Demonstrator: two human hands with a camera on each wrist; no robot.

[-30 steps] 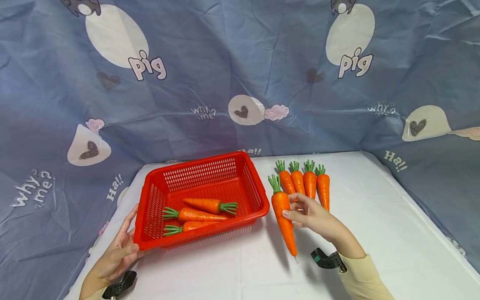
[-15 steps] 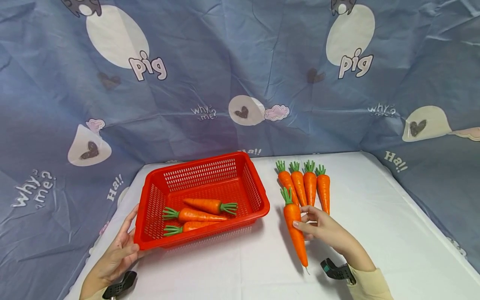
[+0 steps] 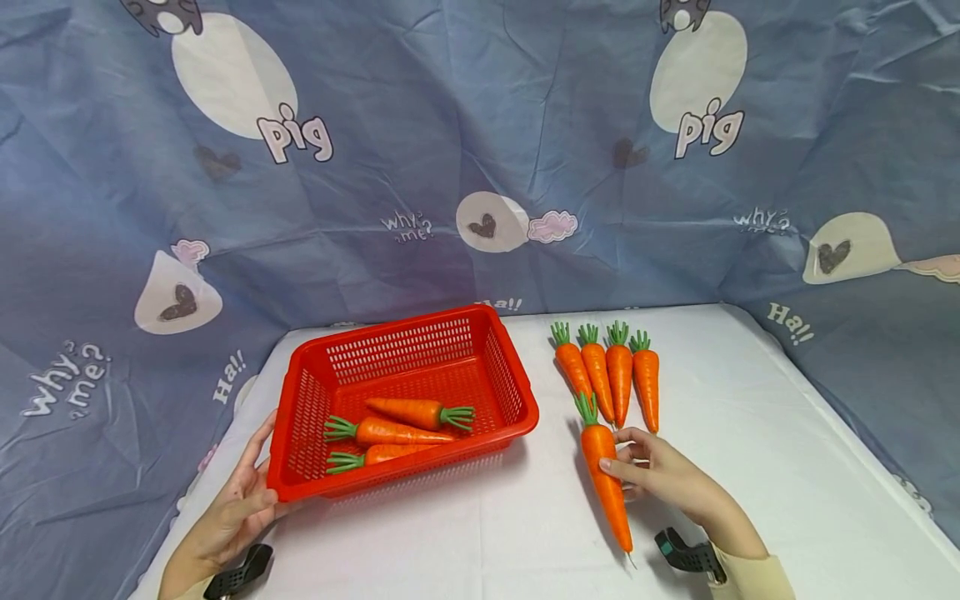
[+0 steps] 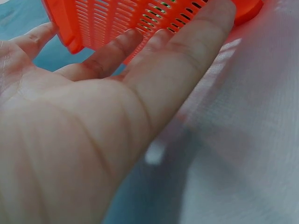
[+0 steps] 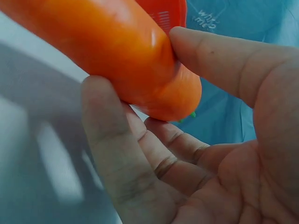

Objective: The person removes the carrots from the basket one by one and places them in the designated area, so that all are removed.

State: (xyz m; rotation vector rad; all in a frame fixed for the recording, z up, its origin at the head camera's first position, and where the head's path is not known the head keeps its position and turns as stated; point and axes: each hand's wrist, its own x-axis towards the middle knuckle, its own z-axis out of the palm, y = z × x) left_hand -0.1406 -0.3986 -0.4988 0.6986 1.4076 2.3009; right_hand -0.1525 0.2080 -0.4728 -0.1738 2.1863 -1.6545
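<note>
In the head view, my left hand (image 3: pixel 236 508) rests against the near left corner of a red plastic basket (image 3: pixel 296 487). Its fingers lie mostly straight along the basket wall in the left wrist view, some partly hidden. Inside the basket lie three carrots, including one near the middle (image 3: pixel 390 430). My right hand (image 3: pixel 660 475) pinches another carrot (image 3: pixel 606 479) between thumb and fingers. That carrot slants, green top away from me, thin root tip toward me. Its leafy end overlaps the near end of a row of several carrots (image 3: pixel 619 375) on the white table.
A white cloth (image 3: pixel 525 533) covers the table. Behind it hangs a blue printed curtain (image 3: pixel 375 167), which also runs down both sides. Black bands with small devices sit on the left wrist (image 3: pixel 238 573) and the right wrist (image 3: pixel 688 555).
My right hand has moved the carrot right and toward me, away from the basket to just in front of the row. The left hand and basket stay in place.
</note>
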